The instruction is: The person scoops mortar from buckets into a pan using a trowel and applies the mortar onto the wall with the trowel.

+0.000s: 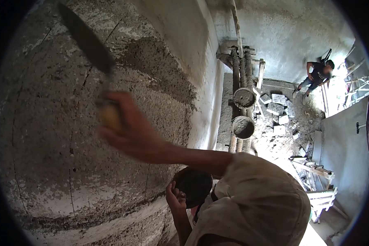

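My right hand (131, 131) is raised against a rough grey block wall (49, 156) and is blurred by motion. It grips the yellow handle of a trowel, whose dark pointed blade (88, 41) points up and to the left over the wall. A darker patch of wet mortar (160, 69) lies on the wall to the right of the blade. Lower down, close to my body, my left hand (175, 201) holds the edge of a dark round pan (194, 184). The pan's contents cannot be made out.
Far below, two round pans of mortar (244, 98) (243, 127) rest on wooden poles. Broken concrete blocks (276, 108) litter the ground beside them. Another person (317, 74) crouches by a bright opening. Wooden scaffolding (320, 180) stands at the lower right.
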Demonstrator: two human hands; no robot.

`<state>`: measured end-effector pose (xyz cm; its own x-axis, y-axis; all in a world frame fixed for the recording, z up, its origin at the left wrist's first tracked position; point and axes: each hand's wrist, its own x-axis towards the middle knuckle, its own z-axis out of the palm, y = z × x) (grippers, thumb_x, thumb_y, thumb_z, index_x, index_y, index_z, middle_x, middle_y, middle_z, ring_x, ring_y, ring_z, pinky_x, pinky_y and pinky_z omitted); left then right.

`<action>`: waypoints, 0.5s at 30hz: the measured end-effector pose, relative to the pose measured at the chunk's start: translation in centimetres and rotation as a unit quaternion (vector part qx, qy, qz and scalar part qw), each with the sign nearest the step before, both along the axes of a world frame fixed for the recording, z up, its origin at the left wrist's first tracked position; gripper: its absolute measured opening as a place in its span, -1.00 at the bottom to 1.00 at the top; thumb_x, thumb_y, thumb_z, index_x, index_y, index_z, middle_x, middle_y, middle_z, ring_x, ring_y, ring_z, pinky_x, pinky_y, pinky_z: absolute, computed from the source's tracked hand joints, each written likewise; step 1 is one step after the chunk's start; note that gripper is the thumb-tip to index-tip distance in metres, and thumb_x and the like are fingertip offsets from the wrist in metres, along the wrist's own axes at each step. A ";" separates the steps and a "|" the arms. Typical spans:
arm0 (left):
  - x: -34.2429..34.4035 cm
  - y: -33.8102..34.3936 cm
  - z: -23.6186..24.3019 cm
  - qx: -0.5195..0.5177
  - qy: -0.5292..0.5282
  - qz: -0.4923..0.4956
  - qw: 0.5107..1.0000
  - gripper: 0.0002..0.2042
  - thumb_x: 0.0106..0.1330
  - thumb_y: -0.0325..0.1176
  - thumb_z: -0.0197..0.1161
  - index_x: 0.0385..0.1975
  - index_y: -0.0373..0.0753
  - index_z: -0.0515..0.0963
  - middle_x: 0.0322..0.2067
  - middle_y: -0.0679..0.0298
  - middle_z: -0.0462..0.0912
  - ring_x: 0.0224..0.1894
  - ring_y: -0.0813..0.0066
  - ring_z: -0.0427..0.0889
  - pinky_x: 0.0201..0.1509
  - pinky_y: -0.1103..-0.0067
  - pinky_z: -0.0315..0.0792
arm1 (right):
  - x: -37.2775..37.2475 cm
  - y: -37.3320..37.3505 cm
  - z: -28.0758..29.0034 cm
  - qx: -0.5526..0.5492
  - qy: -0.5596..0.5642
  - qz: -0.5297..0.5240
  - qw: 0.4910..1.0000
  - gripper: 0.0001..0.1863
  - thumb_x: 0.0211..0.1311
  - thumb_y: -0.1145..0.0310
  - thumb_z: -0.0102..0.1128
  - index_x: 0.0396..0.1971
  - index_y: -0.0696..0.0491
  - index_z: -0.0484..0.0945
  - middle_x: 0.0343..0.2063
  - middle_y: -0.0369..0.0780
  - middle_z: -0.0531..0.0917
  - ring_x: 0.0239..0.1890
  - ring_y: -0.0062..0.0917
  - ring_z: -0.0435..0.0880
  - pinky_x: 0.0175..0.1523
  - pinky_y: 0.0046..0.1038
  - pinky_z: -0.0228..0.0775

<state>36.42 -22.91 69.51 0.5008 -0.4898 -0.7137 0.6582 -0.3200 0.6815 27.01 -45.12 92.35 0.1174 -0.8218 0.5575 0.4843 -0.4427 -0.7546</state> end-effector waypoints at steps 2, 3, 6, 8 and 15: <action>-0.8 -0.9 -0.3 0.024 0.004 -0.013 1.000 -0.72 0.30 -0.12 0.14 -0.20 -0.19 0.54 -0.79 0.52 0.04 -0.76 0.71 0.06 -0.63 0.70 0.16 | -5.5 0.4 -9.5 -0.045 0.185 -0.078 0.979 -0.38 0.16 0.28 0.31 0.16 0.11 0.24 -0.16 -0.15 0.51 -0.09 -0.46 0.55 0.03 -0.46 0.43; -1.5 -1.4 -0.5 0.045 0.005 -0.021 0.999 -0.73 0.28 -0.10 0.16 -0.23 -0.17 0.56 -0.81 0.52 0.06 -0.78 0.69 0.08 -0.64 0.72 0.17 | -7.5 1.0 -15.9 0.004 0.149 -0.039 0.988 -0.59 0.15 0.27 0.28 -0.03 0.06 0.42 -0.11 -0.11 0.52 -0.20 -0.36 0.62 -0.12 -0.31 0.50; -2.9 -2.1 -1.4 0.032 0.015 -0.050 0.998 -0.73 0.30 -0.14 0.14 -0.17 -0.19 0.55 -0.81 0.52 0.05 -0.78 0.70 0.08 -0.65 0.72 0.15 | -13.8 7.6 -32.5 0.302 0.212 0.049 0.928 -0.65 0.00 0.39 0.38 -0.21 0.10 0.46 -0.42 -0.31 0.51 -0.35 -0.63 0.48 -0.22 -0.49 0.40; -4.3 -2.9 -0.6 0.030 0.023 -0.077 0.996 -0.73 0.31 -0.16 0.14 -0.16 -0.20 0.55 -0.81 0.52 0.04 -0.78 0.71 0.06 -0.65 0.72 0.15 | -15.8 12.3 -38.9 0.408 0.314 -0.040 0.856 -0.61 -0.04 0.35 0.40 -0.19 0.08 0.49 -0.33 -0.29 0.56 -0.27 -0.56 0.53 -0.15 -0.48 0.43; -8.5 -7.1 3.3 0.029 -0.015 -0.243 0.970 -0.70 0.32 -0.21 0.14 -0.07 -0.23 0.53 -0.78 0.56 -0.01 -0.75 0.78 0.00 -0.64 0.72 0.09 | -20.7 14.3 -39.4 0.616 0.095 -0.031 0.781 -0.56 -0.02 0.33 0.39 -0.12 0.06 0.47 -0.30 -0.29 0.54 -0.23 -0.55 0.53 -0.10 -0.47 0.40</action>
<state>27.90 -29.96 72.76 0.2415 -0.6331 -0.7355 0.4007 -0.6252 0.6697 6.33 -30.84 52.95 0.0409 -0.7283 -0.6841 0.3183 0.6585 -0.6820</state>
